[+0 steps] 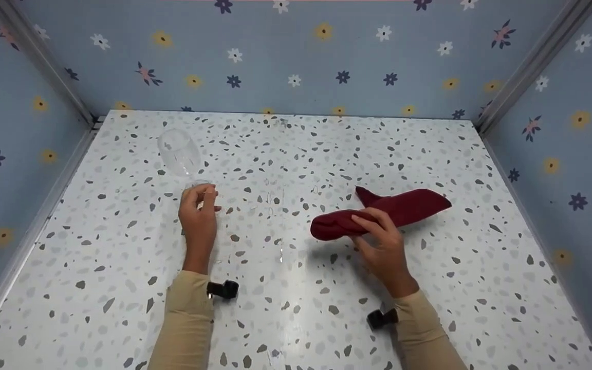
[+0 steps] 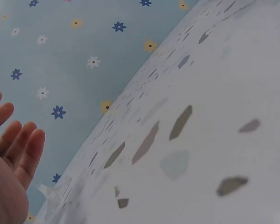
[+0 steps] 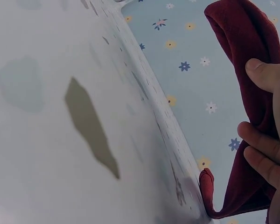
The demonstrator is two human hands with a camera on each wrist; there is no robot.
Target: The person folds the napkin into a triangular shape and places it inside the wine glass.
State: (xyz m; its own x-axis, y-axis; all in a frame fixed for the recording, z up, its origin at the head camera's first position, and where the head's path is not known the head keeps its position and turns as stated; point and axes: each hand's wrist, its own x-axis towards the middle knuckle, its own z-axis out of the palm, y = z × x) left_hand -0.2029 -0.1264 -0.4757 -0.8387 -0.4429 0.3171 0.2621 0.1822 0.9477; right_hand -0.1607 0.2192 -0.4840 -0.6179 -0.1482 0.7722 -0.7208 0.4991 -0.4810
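In the head view my right hand grips a dark red cloth, rolled or bunched at its left end. The cloth's other end trails off to the right in a flat point, with a smaller corner sticking up behind. The right wrist view has the thumb and fingers pinching the folded cloth. My left hand holds nothing, its fingers loosely bent. Just beyond its fingertips is a clear stemmed glass, its base partly hidden behind the hand. Part of the clear glass also shows low in the left wrist view.
A white speckled tabletop lies under both hands. Blue flowered panels enclose it at the back and both sides, with metal posts in the corners. Small black cameras are strapped at both wrists.
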